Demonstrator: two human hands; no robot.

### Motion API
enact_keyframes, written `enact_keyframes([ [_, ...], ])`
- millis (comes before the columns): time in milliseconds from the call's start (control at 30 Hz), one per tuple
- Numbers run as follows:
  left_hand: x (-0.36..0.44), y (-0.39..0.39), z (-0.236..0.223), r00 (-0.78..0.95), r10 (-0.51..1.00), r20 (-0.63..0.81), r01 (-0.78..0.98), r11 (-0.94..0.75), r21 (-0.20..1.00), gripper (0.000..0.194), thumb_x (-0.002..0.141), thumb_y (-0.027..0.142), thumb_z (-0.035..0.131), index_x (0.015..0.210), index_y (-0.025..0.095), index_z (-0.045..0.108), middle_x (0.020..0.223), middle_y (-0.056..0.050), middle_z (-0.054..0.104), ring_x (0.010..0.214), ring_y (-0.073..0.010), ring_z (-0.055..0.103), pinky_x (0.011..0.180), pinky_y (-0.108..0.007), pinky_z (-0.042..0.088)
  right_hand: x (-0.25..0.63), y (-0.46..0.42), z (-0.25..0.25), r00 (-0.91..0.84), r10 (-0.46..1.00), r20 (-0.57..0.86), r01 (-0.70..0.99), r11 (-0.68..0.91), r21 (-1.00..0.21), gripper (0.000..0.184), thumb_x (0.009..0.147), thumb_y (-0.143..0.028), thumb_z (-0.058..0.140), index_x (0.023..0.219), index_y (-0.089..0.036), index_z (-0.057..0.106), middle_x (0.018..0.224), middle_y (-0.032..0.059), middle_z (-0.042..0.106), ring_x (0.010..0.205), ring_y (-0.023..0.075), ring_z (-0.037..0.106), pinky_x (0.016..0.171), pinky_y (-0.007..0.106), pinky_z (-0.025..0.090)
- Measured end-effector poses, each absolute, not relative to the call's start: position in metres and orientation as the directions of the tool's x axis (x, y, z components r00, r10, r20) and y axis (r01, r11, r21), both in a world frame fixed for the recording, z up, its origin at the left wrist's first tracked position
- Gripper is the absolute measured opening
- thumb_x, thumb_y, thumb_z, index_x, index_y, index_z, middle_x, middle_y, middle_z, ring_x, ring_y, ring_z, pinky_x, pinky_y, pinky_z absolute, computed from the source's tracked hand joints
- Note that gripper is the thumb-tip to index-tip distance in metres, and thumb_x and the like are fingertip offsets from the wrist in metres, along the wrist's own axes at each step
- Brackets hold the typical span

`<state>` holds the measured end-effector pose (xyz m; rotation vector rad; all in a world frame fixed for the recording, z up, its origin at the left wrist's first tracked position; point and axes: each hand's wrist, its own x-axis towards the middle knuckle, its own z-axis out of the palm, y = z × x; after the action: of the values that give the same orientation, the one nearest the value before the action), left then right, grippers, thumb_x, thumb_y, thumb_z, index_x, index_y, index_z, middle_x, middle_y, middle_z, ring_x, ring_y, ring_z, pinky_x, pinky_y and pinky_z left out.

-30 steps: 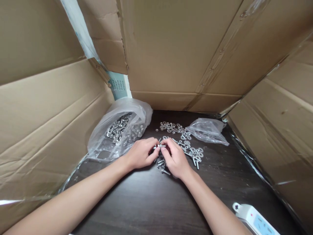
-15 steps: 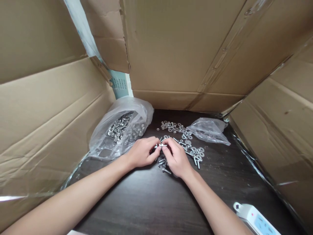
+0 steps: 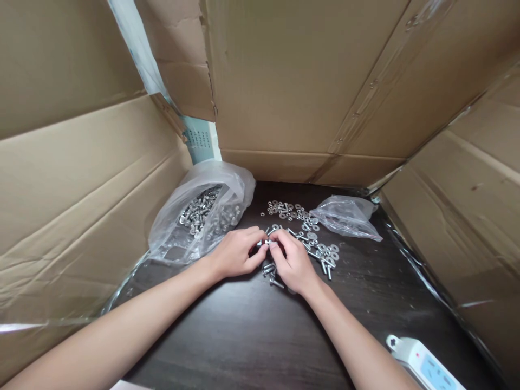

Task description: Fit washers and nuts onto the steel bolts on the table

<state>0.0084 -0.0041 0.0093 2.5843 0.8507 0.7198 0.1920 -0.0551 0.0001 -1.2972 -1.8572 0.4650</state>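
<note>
My left hand (image 3: pixel 239 252) and my right hand (image 3: pixel 293 260) meet over the dark table, fingertips nearly touching. Between them is a small silver bolt (image 3: pixel 267 242), held lengthwise across the gap. The left thumb and fingers pinch one end of it; the right thumb and forefinger close on the other end. Fingers hide most of the bolt, and I cannot make out whether a nut or washer sits on it. Just below the hands lie several loose bolts (image 3: pixel 276 283). Right of my right hand spreads a pile of bolts, washers and nuts (image 3: pixel 320 252).
A clear plastic bag (image 3: pixel 239 184) full of fasteners stands open at the back left. Another thin plastic bag (image 3: pixel 347 216) lies back right, beside scattered washers (image 3: pixel 283 215). Cardboard walls (image 3: pixel 284 81) enclose the table (image 3: pixel 227 336). A white power strip (image 3: pixel 420 360) sits front right.
Both hands stay in nearly the same place, still pinching the bolt. Only the fingertips and the small metal parts between them have shifted slightly.
</note>
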Motion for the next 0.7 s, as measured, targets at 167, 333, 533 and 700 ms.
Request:
enact_keyframes([
  [167, 0.0083, -0.0041, 0.0094, 0.678, 0.637, 0.367, 0.466, -0.758, 0.456, 0.016, 0.096, 0.028, 0.049, 0.091, 0.019, 0.061, 0.077, -0.001, 0.059, 0.068, -0.0158, 0.055, 0.065, -0.028, 0.041, 0.1927, -0.0547, 0.0009, -0.132, 0.916, 0.379, 0.620, 0.374, -0.690, 0.012, 0.099, -0.022, 0.045, 0.091, -0.023, 0.053, 0.088, 0.0035, 0.063, 0.081, 0.0200, 0.060, 0.074, 0.032, 0.044],
  [333, 0.0080, -0.0036, 0.0084, 0.670, 0.644, 0.370, 0.466, -0.752, 0.465, 0.016, 0.096, 0.028, 0.050, 0.090, 0.019, 0.062, 0.077, -0.001, 0.058, 0.067, -0.0152, 0.054, 0.064, -0.028, 0.040, 0.1932, -0.0550, -0.0001, -0.141, 0.913, 0.384, 0.615, 0.384, -0.689, 0.006, 0.097, -0.022, 0.047, 0.095, -0.022, 0.053, 0.090, 0.0036, 0.062, 0.081, 0.0195, 0.059, 0.074, 0.032, 0.044],
  [533, 0.0075, -0.0035, 0.0085, 0.687, 0.625, 0.371, 0.447, -0.766, 0.462, 0.016, 0.096, 0.028, 0.051, 0.091, 0.019, 0.064, 0.076, -0.001, 0.057, 0.067, -0.0150, 0.053, 0.064, -0.028, 0.038, 0.1927, -0.0544, -0.0009, -0.157, 0.912, 0.378, 0.599, 0.392, -0.698, 0.014, 0.100, -0.023, 0.044, 0.088, -0.022, 0.052, 0.085, 0.0028, 0.060, 0.080, 0.0193, 0.058, 0.073, 0.032, 0.042],
  [700, 0.0074, -0.0037, 0.0085, 0.677, 0.634, 0.375, 0.450, -0.759, 0.471, 0.016, 0.095, 0.027, 0.052, 0.091, 0.018, 0.064, 0.076, 0.000, 0.056, 0.067, -0.0147, 0.053, 0.064, -0.028, 0.038, 0.1922, -0.0553, -0.0001, -0.158, 0.912, 0.379, 0.594, 0.394, -0.702, 0.017, 0.102, -0.024, 0.043, 0.087, -0.022, 0.052, 0.084, 0.0027, 0.060, 0.079, 0.0191, 0.058, 0.073, 0.032, 0.042],
])
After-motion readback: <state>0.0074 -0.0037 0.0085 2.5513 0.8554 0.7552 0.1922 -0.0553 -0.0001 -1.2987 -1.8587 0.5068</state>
